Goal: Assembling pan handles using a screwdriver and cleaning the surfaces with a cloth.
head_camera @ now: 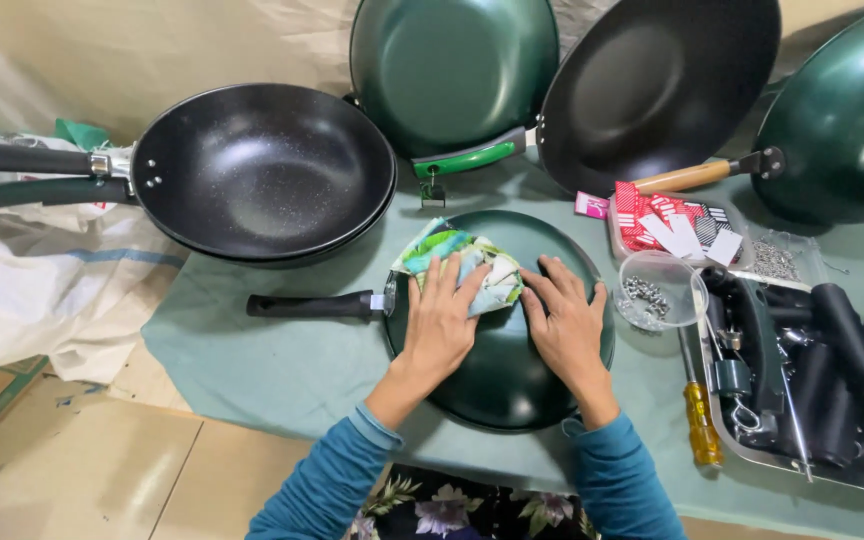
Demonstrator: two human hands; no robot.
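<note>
A dark green pan (pixel 500 380) lies upside down on the green-covered table (pixel 252 360), its black handle (pixel 312 305) pointing left. A patterned cloth (pixel 457 262) in green, blue and white sits bunched on the pan's bottom. My left hand (pixel 442 320) presses flat on the cloth's near edge, fingers spread. My right hand (pixel 567 320) rests flat on the pan beside it, fingertips touching the cloth's right side.
Two stacked black pans (pixel 262 170) sit at the left. Green and black woks (pixel 652 90) lean at the back. A clear cup of screws (pixel 652 295), red packets (pixel 667 225), a yellow-handled screwdriver (pixel 700 420) and a metal tray of black handles (pixel 802 390) lie right.
</note>
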